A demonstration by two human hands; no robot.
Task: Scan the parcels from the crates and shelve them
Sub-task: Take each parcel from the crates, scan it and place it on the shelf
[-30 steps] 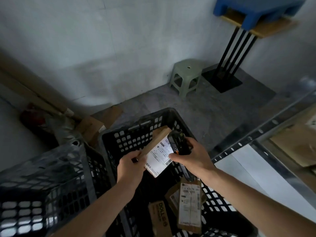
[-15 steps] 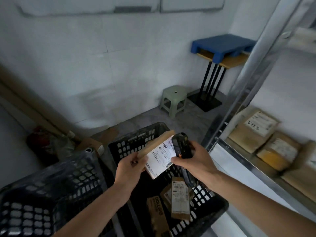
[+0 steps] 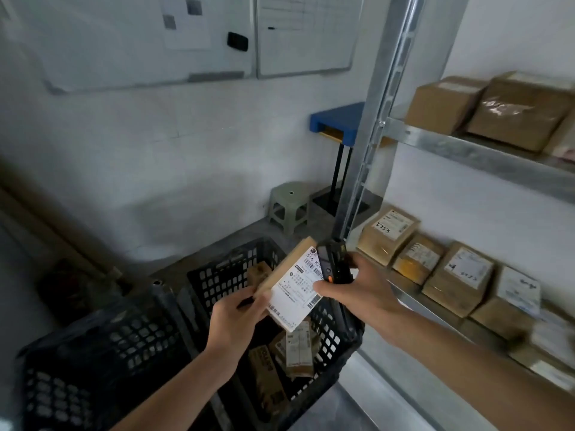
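Beside the grey metal shelving rack (image 3: 466, 147) stacked with boxes, the left hand (image 3: 236, 312) grips a flat brown cardboard parcel (image 3: 291, 284) above the black plastic crate (image 3: 339, 346), its long axis slanting rackward, while the nearer right hand (image 3: 361, 290) clasps a black handheld scanner (image 3: 334, 259) touching its label.

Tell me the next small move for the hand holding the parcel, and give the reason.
Probably carry the parcel right to the lower shelf. The left hand grips it label up, the right hand holds the scanner against the label, and labelled boxes already line that shelf.
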